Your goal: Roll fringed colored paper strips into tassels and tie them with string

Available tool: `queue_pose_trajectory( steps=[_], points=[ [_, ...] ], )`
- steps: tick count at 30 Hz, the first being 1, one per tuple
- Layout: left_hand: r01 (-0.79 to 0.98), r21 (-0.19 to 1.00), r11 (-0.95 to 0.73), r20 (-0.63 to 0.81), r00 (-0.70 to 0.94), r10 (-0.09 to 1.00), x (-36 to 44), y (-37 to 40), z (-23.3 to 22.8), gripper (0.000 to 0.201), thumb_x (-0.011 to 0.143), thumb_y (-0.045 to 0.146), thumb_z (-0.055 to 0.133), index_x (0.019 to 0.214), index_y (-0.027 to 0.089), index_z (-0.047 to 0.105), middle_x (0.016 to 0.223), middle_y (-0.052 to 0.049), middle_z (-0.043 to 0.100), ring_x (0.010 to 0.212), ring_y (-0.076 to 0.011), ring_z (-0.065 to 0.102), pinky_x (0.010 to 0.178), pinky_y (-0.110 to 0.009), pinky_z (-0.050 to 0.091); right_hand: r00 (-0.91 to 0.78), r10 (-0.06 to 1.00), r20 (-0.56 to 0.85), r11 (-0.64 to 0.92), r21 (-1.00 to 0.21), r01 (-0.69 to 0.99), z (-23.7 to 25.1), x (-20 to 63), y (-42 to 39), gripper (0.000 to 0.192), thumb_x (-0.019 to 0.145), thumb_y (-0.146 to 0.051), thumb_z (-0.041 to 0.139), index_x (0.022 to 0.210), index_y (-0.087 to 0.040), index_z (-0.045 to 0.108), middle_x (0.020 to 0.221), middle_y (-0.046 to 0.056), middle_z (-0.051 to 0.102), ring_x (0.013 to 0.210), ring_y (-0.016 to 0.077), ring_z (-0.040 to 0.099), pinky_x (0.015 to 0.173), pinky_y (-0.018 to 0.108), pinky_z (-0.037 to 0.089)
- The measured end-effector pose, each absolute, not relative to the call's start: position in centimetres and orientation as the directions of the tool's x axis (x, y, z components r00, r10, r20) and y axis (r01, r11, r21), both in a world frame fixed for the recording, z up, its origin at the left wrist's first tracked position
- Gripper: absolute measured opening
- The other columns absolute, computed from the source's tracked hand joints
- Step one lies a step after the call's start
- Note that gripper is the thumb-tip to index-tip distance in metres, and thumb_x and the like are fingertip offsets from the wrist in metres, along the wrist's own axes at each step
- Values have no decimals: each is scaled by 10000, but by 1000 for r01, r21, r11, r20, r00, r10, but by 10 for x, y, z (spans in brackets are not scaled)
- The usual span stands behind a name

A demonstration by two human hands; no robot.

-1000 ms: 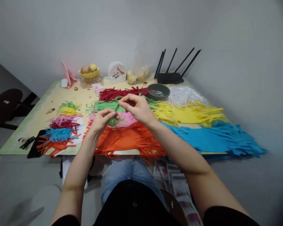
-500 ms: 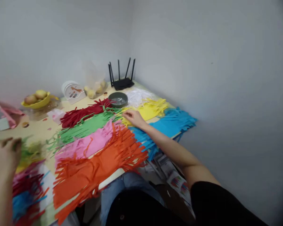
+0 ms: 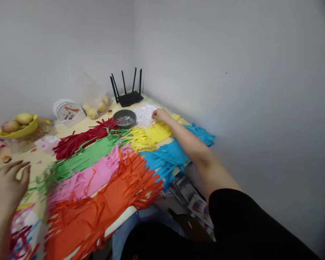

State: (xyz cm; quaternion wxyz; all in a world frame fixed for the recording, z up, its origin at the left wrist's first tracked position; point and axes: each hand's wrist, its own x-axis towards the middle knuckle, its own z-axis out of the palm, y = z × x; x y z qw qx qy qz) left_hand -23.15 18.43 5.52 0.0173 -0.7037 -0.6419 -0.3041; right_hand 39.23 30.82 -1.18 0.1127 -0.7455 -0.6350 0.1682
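Observation:
My right hand (image 3: 159, 115) reaches far across the table and rests its fingers on a heap of white paper strips (image 3: 144, 113) beside a dark green bowl (image 3: 124, 118). Whether it grips any strip is hidden. My left hand (image 3: 7, 184) hovers at the left edge with fingers spread and nothing in it, above small piles of cut strips (image 3: 21, 234). Between the hands lie fringed sheets: orange (image 3: 97, 206), pink (image 3: 92, 177), green (image 3: 81, 159), dark red (image 3: 81, 139), yellow (image 3: 148, 135) and blue (image 3: 168, 155).
A black router (image 3: 127, 97) with antennas stands in the far corner by the wall. A clear bag of fruit (image 3: 93, 104), a round white box (image 3: 66, 110) and a yellow bowl of fruit (image 3: 17, 126) line the back. Printed packets (image 3: 189, 198) lie under the table edge.
My view swung right. My hands parted; the left moved out to the left edge and let go of the green strip. My right hand went from the yellow sheet to the white strips.

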Motion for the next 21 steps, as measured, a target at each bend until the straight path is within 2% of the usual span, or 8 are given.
queue_pose_trajectory(
  steps=[1,4,7,10,13,16,19,21],
  points=[
    [917,314,-245,511,54,858,-204,189,63,56,776,380,617,771,327,634,998,112,726,1209,-321,568,1150,-513,313,121,986,-116,-157,-394,906,-6,395,312,309,981,-351,610,1204,-139,637,1179,90,670,1020,191,673,882,389,587],
    [866,266,-423,577,208,790,-118,205,76,85,830,375,604,848,325,671,998,77,746,1031,-270,654,1023,-453,452,84,987,-141,-135,-411,901,3,396,317,315,988,-347,601,1224,-140,623,1153,79,675,968,175,682,834,367,600],
    [745,318,-586,661,269,701,-43,220,77,169,836,380,600,848,261,719,929,-28,762,914,-260,671,943,-431,481,102,983,-155,-153,-369,917,-5,389,310,351,965,-352,634,1241,-135,622,1235,109,647,1063,208,661,905,410,581],
    [637,388,-666,624,350,699,11,227,73,197,837,351,606,893,234,755,946,-84,764,927,-267,671,935,-423,477,130,981,-142,-172,-346,922,-8,386,301,367,962,-364,637,1249,-137,620,1269,118,631,1107,222,647,941,428,567],
    [569,467,-677,580,382,720,45,234,69,206,826,349,626,896,225,775,951,-98,769,959,-272,673,956,-415,470,118,987,-110,-152,-388,909,13,395,299,289,960,-323,644,1139,-98,681,1084,108,715,955,188,700,858,352,588],
    [474,641,-604,505,332,797,72,250,69,239,814,357,640,899,187,785,952,-106,778,883,-247,691,875,-371,510,88,996,-36,-94,-459,884,52,406,301,190,930,-189,657,967,-28,750,804,126,751,712,144,716,722,242,566],
    [335,814,-475,392,286,874,110,269,73,269,804,343,657,931,140,780,941,-124,775,774,-212,701,757,-322,531,61,995,73,-14,-515,857,90,404,298,159,910,-126,635,885,-33,763,719,106,738,593,115,678,630,220,545],
    [216,891,-400,340,268,901,144,277,77,296,788,302,688,1023,136,759,1067,-142,762,748,-189,705,714,-303,535,21,981,192,98,-590,802,114,391,290,150,894,-111,639,832,-39,754,676,89,718,552,110,653,603,231,545]
  ],
)
